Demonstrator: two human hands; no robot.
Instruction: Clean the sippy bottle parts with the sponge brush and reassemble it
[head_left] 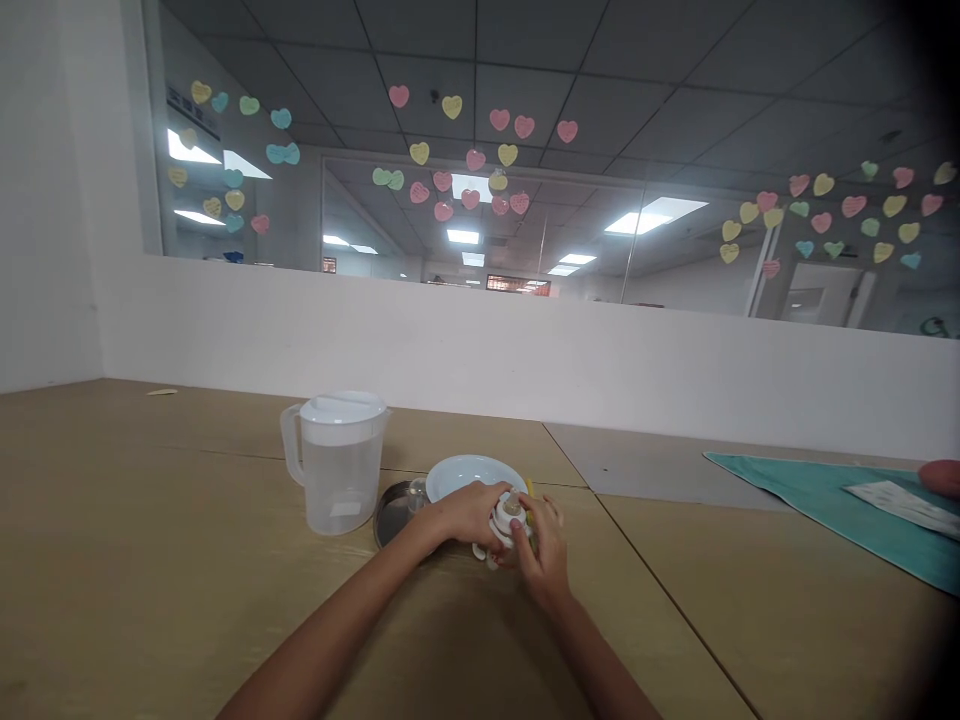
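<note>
A baby bottle [511, 512] with a white collar and a clear teat on top is between my hands, in front of a white bowl. My left hand [472, 514] is wrapped round its left side. The fingers and thumb of my right hand [548, 556] close on the collar from the right. Most of the bottle's body is hidden by my hands. Just behind stands the white bowl [466, 470]. To the left, a round metal tray [388, 522] carries a small clear piece [418, 494]. Something yellow [530, 488] shows in part behind my right fingers.
A clear lidded pitcher [343, 485] stands left of the tray. At the right lies a teal cloth [810, 490] with a white packet [904, 505] and a partly seen reddish object [940, 477]. A white wall [487, 350] with a window bounds the wooden table.
</note>
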